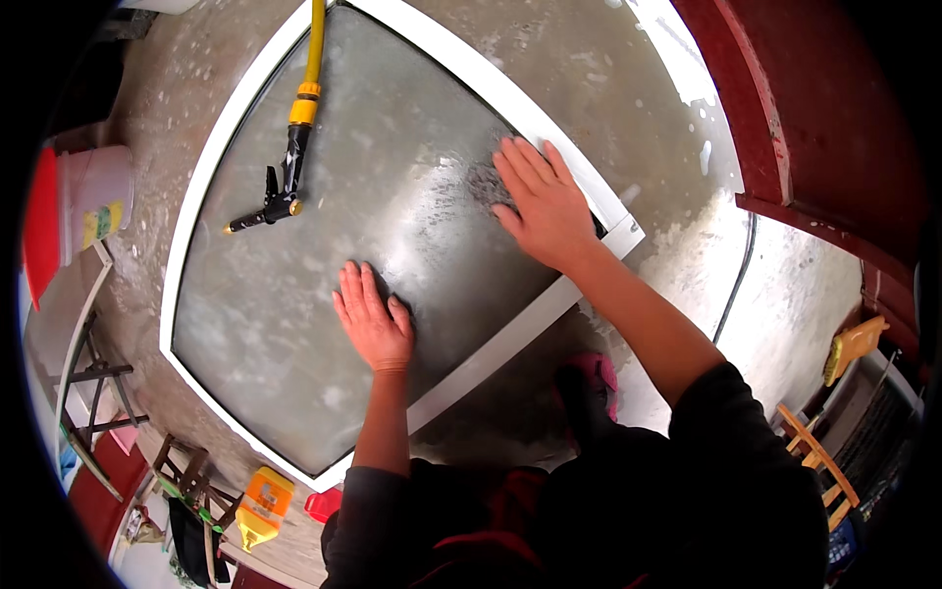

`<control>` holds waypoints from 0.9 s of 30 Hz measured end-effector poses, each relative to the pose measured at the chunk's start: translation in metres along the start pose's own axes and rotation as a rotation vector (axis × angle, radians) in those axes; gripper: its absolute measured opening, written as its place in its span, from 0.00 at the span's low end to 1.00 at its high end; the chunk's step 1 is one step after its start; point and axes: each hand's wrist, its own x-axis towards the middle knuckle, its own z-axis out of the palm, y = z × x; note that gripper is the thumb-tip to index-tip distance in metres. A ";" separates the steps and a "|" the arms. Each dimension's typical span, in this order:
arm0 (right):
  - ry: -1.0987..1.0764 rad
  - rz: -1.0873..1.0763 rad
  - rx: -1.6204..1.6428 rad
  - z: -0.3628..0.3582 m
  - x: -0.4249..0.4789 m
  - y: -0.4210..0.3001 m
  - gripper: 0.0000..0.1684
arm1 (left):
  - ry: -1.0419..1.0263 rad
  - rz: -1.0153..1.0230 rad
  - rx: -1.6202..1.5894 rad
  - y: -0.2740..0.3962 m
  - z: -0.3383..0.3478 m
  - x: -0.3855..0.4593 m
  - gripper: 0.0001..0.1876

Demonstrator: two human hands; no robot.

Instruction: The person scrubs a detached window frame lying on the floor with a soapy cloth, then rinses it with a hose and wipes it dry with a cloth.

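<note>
A white-framed glass panel (294, 309), its pane wet, lies before me over a concrete floor. My left hand (374, 316) rests flat on the glass left of the middle, fingers slightly spread and nothing in its grasp. Near the right corner, my right hand (544, 202) is spread palm down, with its fingertips beside the white frame (471, 62). Wet streaks mark the glass around those fingers. On the pane's upper left lies a black spray gun (283, 184) joined to a yellow hose (315, 44), apart from both hands.
A bucket (99, 195) stands at left, with a small stool (188, 471) and a yellow bottle (265, 508) at lower left. Dark red doors (831, 96) border the right side. A black cable (736, 280) runs along the wet floor (589, 66). A wooden rack (820, 464) is at lower right.
</note>
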 end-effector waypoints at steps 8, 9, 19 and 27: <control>0.004 0.006 -0.048 0.002 -0.009 0.002 0.35 | -0.001 -0.007 -0.005 0.001 0.002 0.001 0.32; 0.032 -0.004 -0.052 0.009 0.008 0.000 0.35 | -0.002 -0.003 0.002 0.000 0.000 0.003 0.32; -0.105 0.079 -0.021 -0.013 -0.064 -0.001 0.36 | 0.003 -0.014 0.004 0.000 0.001 0.001 0.32; -0.102 0.063 -0.031 -0.006 -0.049 -0.017 0.36 | 0.038 0.015 0.023 -0.005 0.001 -0.001 0.31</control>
